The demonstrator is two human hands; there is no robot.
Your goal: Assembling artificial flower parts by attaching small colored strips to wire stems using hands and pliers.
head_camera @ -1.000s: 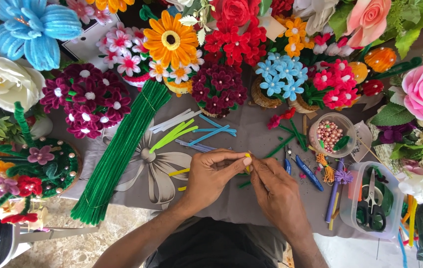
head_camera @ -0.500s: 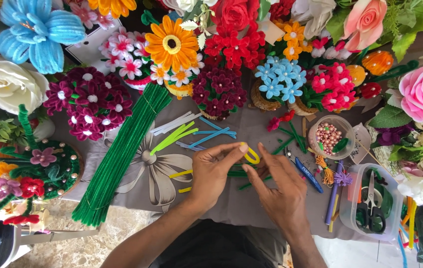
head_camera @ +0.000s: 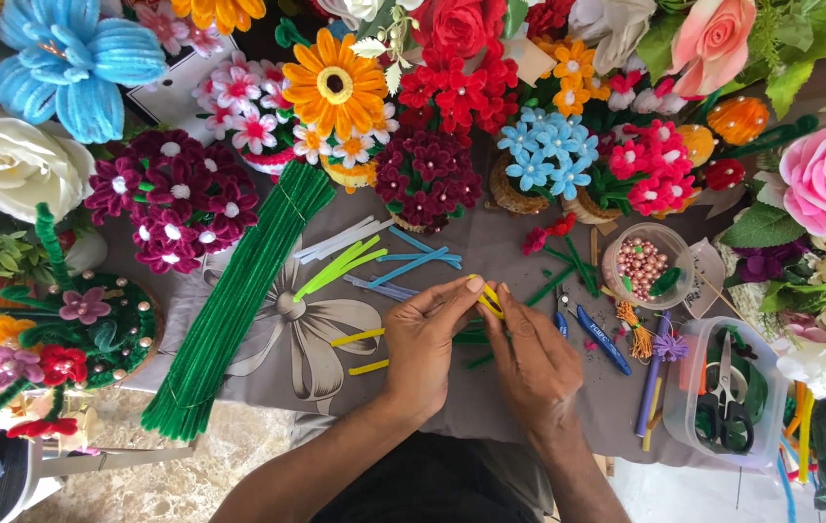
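Head view: both hands meet over the middle of the counter (head_camera: 239,387), which is covered by a grey cloth with a flower print. The left hand (head_camera: 425,341) and right hand (head_camera: 531,360) are each pinched narrow on the same yellow stem (head_camera: 487,298), a short fuzzy wire bent into a small loop between the fingertips. It is held up off the cloth, close in front of the body, where both thumbs can press on the bend.

Under the hands lie green pieces (head_camera: 476,336), partly hidden. Short yellow bits (head_camera: 357,338) rest just left of the left wrist, within easy reach. Further up, loose light-green, white and blue stems (head_camera: 374,260) are fanned out, apart from each other so one can be picked singly. A thick green bundle (head_camera: 229,310) lies slanted along the left side, out of the working spot.

To the right stand a cup of pink beads (head_camera: 641,264) and a clear tub (head_camera: 733,397) with scissors, both near the right hand. Finished flowers (head_camera: 336,87) crowd the far edge and both sides, ringing the bare cloth where the hands are.
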